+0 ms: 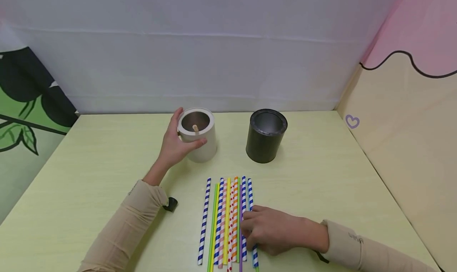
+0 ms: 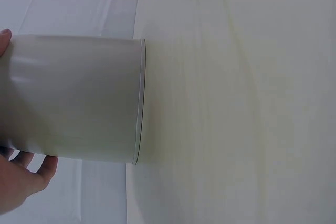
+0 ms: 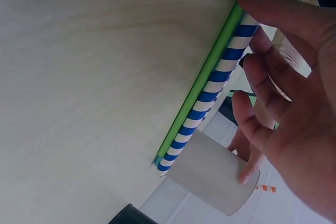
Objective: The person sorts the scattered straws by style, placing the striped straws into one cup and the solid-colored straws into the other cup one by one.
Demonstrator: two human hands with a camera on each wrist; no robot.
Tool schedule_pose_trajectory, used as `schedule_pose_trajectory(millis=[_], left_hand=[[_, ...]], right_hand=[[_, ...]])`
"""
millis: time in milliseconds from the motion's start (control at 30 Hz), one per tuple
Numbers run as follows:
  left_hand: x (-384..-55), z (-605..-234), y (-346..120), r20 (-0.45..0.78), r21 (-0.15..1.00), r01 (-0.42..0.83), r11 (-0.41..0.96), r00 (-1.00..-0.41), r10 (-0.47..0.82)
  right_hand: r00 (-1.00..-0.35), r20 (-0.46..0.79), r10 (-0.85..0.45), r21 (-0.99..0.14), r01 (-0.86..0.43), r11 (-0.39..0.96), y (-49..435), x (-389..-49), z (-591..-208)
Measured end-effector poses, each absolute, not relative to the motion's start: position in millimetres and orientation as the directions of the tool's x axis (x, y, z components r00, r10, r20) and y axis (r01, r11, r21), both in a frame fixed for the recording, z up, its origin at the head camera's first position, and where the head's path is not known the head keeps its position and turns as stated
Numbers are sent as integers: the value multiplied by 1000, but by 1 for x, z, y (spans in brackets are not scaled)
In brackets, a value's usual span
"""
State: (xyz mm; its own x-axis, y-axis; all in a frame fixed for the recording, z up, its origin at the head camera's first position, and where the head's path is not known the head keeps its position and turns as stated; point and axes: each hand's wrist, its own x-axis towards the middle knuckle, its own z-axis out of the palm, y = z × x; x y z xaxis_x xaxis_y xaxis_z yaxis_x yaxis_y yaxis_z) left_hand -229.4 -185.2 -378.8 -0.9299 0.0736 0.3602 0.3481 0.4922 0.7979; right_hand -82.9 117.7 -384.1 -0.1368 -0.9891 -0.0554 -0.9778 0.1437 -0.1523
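My left hand (image 1: 176,141) grips a white cylindrical canister (image 1: 205,147), thumb on the near side, fingers round its far left. An orange-striped paper straw (image 3: 266,188) shows at the canister's mouth. A row of paper straws (image 1: 228,224), striped, dotted and plain, lies side by side on the table. Over its right edge is my right hand (image 1: 271,230), fingers curled. In the right wrist view its thumb and index finger pinch a blue-and-white striped straw (image 3: 215,85), with a green straw (image 3: 202,80) right alongside under the thumb tip.
A black cylindrical canister (image 1: 264,145) stands upright to the right of the white one, near the table's back edge. Behind it hangs a pale cloth wall (image 1: 214,65). A beige panel (image 1: 403,145) borders the right side, and a painted panel (image 1: 32,125) the left.
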Motion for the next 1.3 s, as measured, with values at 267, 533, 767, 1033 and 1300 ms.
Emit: schedule_pose_trajectory(millis=[267, 533, 767, 1033, 1300], left_hand=[[-228, -378, -185, 367, 795, 354, 493, -927, 74], [-228, -377, -184, 364, 795, 353, 493, -928, 77], [-228, -378, -185, 362, 798, 353, 488, -929, 79], [-230, -379, -185, 362, 799, 353, 487, -929, 80], [-228, -377, -184, 356, 804, 344, 486, -932, 70]], right_hand=[[-159, 16, -987, -112, -981, 156, 118, -82, -371], [-155, 265, -952, -76, -987, 140, 123, -88, -338], [-155, 528, -835, -26, -986, 167, 128, -103, -309], [-126, 735, -666, -31, -988, 152, 124, -122, -287], [-97, 835, -542, -27, -990, 136, 112, -135, -280]])
